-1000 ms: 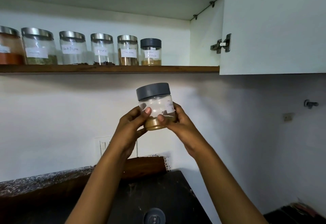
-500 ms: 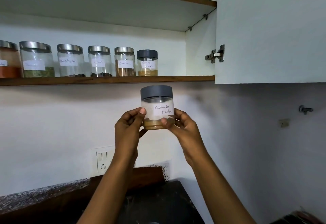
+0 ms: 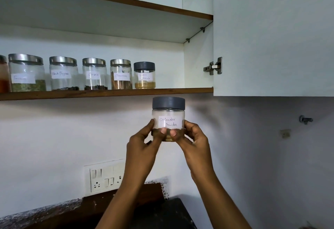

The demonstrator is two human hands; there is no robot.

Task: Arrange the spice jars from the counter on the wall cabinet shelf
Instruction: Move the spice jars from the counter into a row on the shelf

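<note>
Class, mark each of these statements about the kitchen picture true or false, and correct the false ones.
1. Both hands hold the coriander jar. True: the left hand and the right hand grip its lower part.
2. The coriander jar stands on the shelf. False: it is held below the shelf edge.
3. The garam masala jar is the rightmost jar on the shelf. True.
4. The cloves jar has a grey plastic lid. False: its lid is shiny metal.
5. The black pepper jar stands right of the cinnamon jar. False: it stands to its left, with the cloves jar between them.
</note>
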